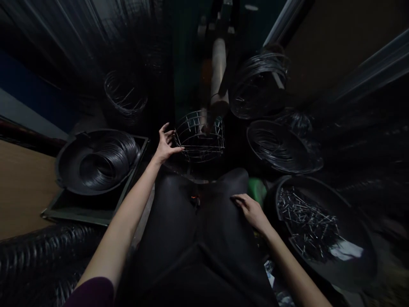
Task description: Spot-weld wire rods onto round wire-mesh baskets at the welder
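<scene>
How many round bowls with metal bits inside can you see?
3, maybe more hidden in the dark. One bowl of wire rings sits left, beside the left hand. One bowl of rings sits upper right. One bowl of short pins sits near the right hand.

Both forearms bare; left arm point(121, 221) w/ maroon sleeve edge point(94, 292) near shoulder. Dark, smooth trousers point(191, 238), slight sheen, small orange spot at centre seam.

Left hand point(166, 146) touches wire cage point(200, 136), right hand point(252, 209) on lap
</scene>
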The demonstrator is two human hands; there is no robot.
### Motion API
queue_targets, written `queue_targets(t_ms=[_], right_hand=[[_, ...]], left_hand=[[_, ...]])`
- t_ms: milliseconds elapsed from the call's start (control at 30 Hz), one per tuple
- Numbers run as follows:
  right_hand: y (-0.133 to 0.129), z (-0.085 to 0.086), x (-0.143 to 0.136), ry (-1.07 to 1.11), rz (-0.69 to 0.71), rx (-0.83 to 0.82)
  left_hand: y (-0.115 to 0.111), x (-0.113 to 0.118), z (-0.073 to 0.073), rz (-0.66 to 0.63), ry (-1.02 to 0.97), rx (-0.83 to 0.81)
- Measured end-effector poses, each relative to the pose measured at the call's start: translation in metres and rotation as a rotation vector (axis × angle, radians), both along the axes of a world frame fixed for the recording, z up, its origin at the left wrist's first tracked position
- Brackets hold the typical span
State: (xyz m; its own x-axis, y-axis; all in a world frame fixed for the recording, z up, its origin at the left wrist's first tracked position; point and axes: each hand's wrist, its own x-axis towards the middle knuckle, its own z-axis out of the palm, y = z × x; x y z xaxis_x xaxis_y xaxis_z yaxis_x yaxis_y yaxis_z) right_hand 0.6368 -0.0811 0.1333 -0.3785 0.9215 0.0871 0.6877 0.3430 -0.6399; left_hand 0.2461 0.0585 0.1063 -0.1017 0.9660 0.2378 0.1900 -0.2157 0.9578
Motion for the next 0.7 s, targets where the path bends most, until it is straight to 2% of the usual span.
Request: queue_targets(t_ms=[33, 100, 200, 233, 300, 367, 433, 533, 633, 700], right_hand=[[0.0, -0.002, 0.002, 0.039, 0.002, -0.028], [0.005, 0.008, -0.001, 0.133, -0.05, -0.108], [0.021, 0.049, -0.029, 0.267, -0.139, -0.185], [0.028, 0.065, -0.042, 0.3, -0.128, -0.195], [0.046, 0.093, -0.071, 0.32, -0.02, -0.232], [0.065, 0.109, -0.096, 0.264, 0.096, -0.28], [0.084, 0.113, -0.113, 0.164, 0.135, -0.261], [0.096, 0.109, -0.123, -0.083, 0.111, -0.036], [0.091, 0.103, -0.123, -0.384, 0.182, 0.232], [0.084, 0.101, -0.12, -0.536, 0.246, 0.345]], left_hand=[[-0.004, 0.001, 0.005, 0.007, 0.006, 0.018], [-0.016, 0.003, 0.017, -0.008, 0.044, 0.067], [-0.037, 0.01, 0.039, -0.065, 0.185, 0.193], [-0.043, 0.013, 0.047, -0.08, 0.251, 0.24], [-0.053, 0.023, 0.063, -0.106, 0.392, 0.312], [-0.058, 0.032, 0.076, -0.132, 0.524, 0.333], [-0.059, 0.04, 0.085, -0.155, 0.619, 0.324], [-0.057, 0.046, 0.089, -0.157, 0.694, 0.304], [-0.053, 0.048, 0.087, -0.129, 0.689, 0.291], [-0.051, 0.05, 0.085, -0.126, 0.661, 0.272]])
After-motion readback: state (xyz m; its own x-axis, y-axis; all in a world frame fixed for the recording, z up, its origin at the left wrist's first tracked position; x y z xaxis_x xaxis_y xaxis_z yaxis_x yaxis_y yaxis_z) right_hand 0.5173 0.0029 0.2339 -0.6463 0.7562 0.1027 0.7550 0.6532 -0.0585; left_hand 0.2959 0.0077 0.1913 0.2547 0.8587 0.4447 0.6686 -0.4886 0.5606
